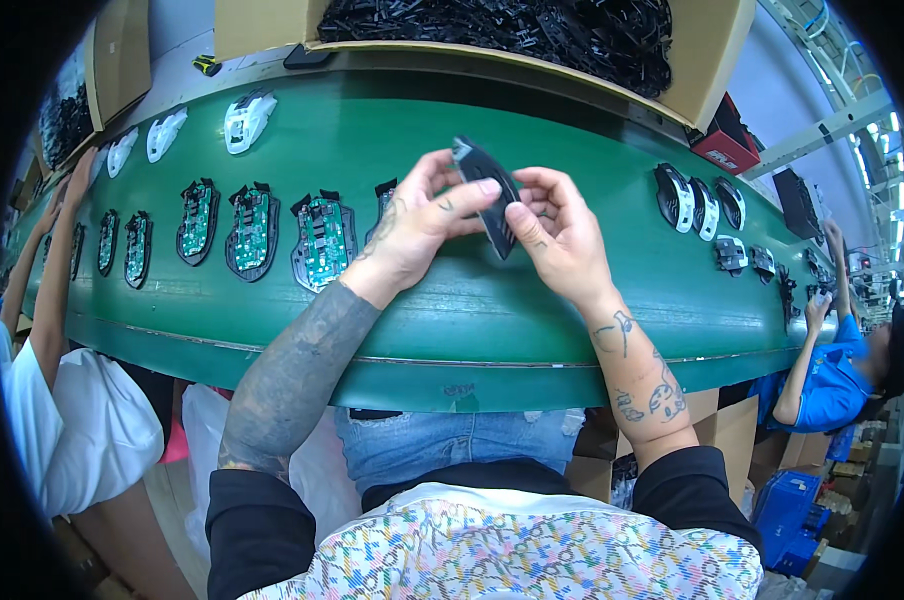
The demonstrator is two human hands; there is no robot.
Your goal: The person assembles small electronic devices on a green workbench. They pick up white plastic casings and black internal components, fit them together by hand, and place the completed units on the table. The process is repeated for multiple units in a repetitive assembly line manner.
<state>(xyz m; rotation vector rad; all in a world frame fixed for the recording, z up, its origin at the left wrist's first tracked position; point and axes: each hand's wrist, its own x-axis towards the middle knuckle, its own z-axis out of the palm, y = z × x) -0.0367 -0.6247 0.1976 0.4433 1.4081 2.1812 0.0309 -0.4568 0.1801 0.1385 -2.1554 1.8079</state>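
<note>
Above the green work surface [532, 330], I hold a black, curved plastic shell with a silvery end [484, 168], like a computer mouse cover, tilted between both hands. My left hand [412, 225] pinches it from the left, thumb across its face. On the other side my right hand [562, 230] grips its edge between thumb and fingers. Left of my hands stands a row of black mouse bases with green circuit boards [322, 240]. One more base [386, 192] is partly hidden behind my left hand.
White shells [248, 122] lie at the far left; black-and-white shells [675, 197] and small grey parts [731, 255] lie right. A cardboard box [707, 85] of black plastic pieces borders the far edge, near a red box [724, 140]. Co-workers sit left [102, 430] and right [827, 375].
</note>
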